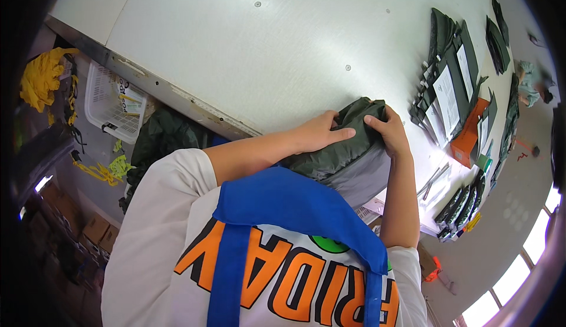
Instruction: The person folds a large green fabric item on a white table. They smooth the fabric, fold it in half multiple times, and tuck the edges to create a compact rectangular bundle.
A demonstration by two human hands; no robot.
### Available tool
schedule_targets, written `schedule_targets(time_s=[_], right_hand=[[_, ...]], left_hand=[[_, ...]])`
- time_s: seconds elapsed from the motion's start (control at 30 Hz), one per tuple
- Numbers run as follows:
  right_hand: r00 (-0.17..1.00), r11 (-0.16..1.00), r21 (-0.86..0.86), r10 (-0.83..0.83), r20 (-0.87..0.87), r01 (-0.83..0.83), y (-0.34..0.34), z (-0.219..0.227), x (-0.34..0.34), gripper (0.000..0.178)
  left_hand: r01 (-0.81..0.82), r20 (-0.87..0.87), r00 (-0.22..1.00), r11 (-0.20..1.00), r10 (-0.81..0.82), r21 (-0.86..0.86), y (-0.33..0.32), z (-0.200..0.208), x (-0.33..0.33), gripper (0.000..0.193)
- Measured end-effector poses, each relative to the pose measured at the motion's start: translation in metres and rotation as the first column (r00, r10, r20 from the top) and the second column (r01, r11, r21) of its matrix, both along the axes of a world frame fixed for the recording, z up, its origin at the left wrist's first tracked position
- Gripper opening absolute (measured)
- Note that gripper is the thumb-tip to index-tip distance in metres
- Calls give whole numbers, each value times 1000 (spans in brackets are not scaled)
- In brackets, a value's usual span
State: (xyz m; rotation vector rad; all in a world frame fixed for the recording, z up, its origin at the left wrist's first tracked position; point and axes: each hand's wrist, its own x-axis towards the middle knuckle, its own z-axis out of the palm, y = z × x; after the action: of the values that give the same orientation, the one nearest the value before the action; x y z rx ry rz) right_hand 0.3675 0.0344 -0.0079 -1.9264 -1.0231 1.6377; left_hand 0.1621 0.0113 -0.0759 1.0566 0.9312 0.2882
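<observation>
Dark green fabric [348, 159] lies bunched at the near edge of the white table, and a grey part of it hangs toward my lap. My left hand [323, 133] rests on the fabric's left side, its thumb stretched out across the top and its other fingers curled out of sight over the far side. From the right, my right hand [389, 131] grips the fabric's upper corner, thumb on top and fingers wrapped behind. The fabric's far underside is hidden by the folds and my hands.
Dark green folded pieces with white paper sheets [446, 94] lie on the right of the white table [253, 50], beside an orange box [466, 135]. A white plastic basket [109, 106] and dark green cloth [165, 141] are below the left edge. Another person [530, 85] is far right.
</observation>
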Motion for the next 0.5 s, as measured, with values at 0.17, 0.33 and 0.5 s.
schedule_targets(time_s=[0.17, 0.33, 0.5], right_hand=[[999, 999, 42, -15, 40, 13, -9, 20, 6, 39], [997, 996, 72, -54, -54, 58, -20, 39, 5, 44], [998, 997, 80, -20, -62, 25, -28, 43, 13, 47]], left_hand=[[100, -149, 987, 964, -64, 246, 0, 15, 5, 70], [32, -47, 999, 874, -11, 485, -13, 26, 6, 52], [134, 47, 989, 988, -137, 73, 2, 36, 7, 44]])
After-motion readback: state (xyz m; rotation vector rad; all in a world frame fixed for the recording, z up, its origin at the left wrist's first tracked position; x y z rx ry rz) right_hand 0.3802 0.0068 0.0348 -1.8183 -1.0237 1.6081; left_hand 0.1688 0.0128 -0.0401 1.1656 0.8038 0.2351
